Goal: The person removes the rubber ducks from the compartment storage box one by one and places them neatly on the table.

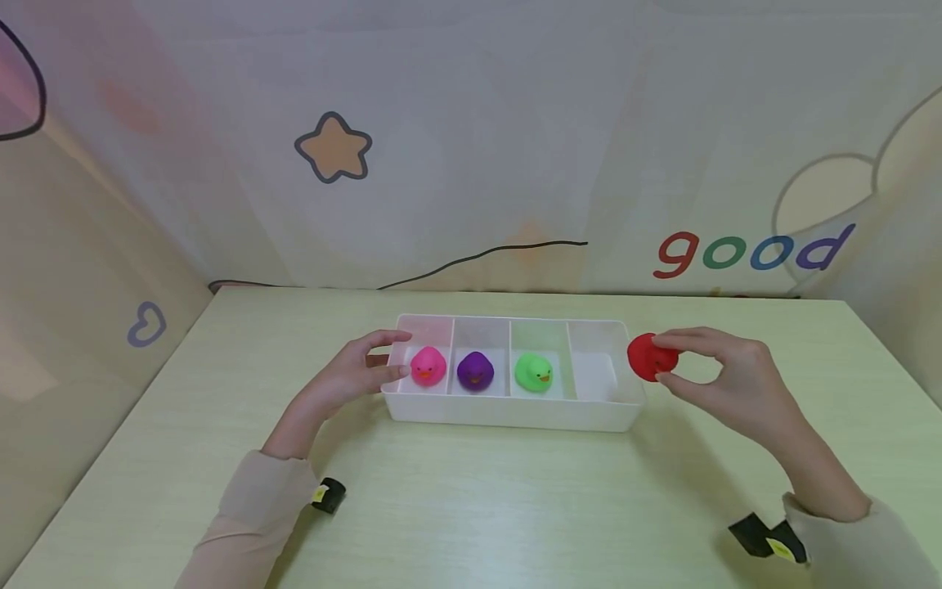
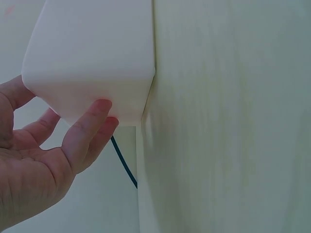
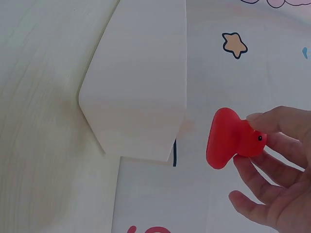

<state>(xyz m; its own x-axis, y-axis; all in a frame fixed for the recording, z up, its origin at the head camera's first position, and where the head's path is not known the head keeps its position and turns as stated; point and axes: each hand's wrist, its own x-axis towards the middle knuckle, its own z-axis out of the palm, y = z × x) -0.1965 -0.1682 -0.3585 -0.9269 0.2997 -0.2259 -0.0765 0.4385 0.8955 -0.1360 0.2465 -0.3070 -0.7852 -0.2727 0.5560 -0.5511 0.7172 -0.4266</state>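
Pinching red duck (image 1: 643, 358) w/ R hand (image 1: 736, 378), holding it up nr R end of white tray (image 1: 508, 411); touching tray's L end w/ relaxed L hand (image 1: 347, 370). Reading multicol. "good" lettering (image 1: 758, 254) on backdrop (image 1: 478, 106).

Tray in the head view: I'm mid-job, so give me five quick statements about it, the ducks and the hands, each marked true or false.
1. The right hand holds the red duck. True.
2. The rightmost compartment holds a duck. False: no duck is in it.
3. The left hand is at the left end of the tray. True.
4. The purple duck sits between the pink duck and the green duck. True.
5. Only two ducks sit in the tray. False: three do, each in its own compartment.
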